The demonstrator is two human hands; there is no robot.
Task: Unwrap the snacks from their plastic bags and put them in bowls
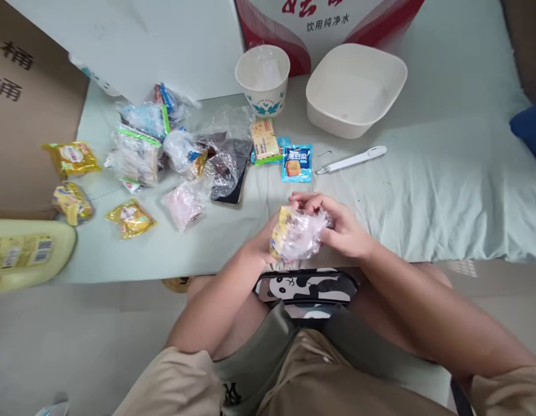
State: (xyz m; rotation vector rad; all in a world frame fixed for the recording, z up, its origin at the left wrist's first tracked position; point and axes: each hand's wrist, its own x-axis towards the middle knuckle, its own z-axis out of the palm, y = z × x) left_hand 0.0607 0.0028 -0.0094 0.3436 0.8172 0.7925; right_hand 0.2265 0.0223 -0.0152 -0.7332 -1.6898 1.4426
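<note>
Handling, seemingly unfinished: yellow-and-clear packet (296, 234), clamped between left hand (259, 242) and right hand (345, 230) (opened or sealed, cannot tell), near edge of green cloth (424, 202); remaining: gold packets (130, 219), clear-wrapped heap (138, 156).

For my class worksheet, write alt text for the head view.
A person's left hand and right hand hold a crinkly packet over pale green cloth; beyond are wrapped snacks, a white cutter, a paper cup and a white basin.

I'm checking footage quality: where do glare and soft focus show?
Head view: glare whitens the clear wrapper between the left hand and right hand; head view, left edge: print on the yellow jug looks too soft to read; head view, top: print on the red-and-white box is legible.
</note>
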